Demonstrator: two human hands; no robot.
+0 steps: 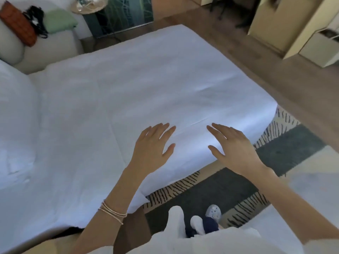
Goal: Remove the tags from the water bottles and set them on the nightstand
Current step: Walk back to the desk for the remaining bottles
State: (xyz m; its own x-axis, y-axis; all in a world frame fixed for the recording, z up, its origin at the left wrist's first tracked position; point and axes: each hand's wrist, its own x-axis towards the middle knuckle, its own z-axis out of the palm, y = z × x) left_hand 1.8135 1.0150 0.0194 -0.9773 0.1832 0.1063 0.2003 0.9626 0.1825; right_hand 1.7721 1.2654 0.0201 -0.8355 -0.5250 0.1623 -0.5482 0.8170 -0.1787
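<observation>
Both the left hand [153, 143] and right hand [233, 149] hover palm-down over the white bed [128, 85]. Fingers spread, gripping nothing. No bottle shows near them.

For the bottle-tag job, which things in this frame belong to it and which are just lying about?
Job: only the left hand and right hand, both open and empty over the bed's white sheet. No bottles, tags or nightstand can be made out.

Lying about: orange cushion, green pillow, striped rug, wooden cabinet.

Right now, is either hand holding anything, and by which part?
Nothing is held. The left hand and right hand are both open, fingers spread, over the white bed sheet.
</observation>
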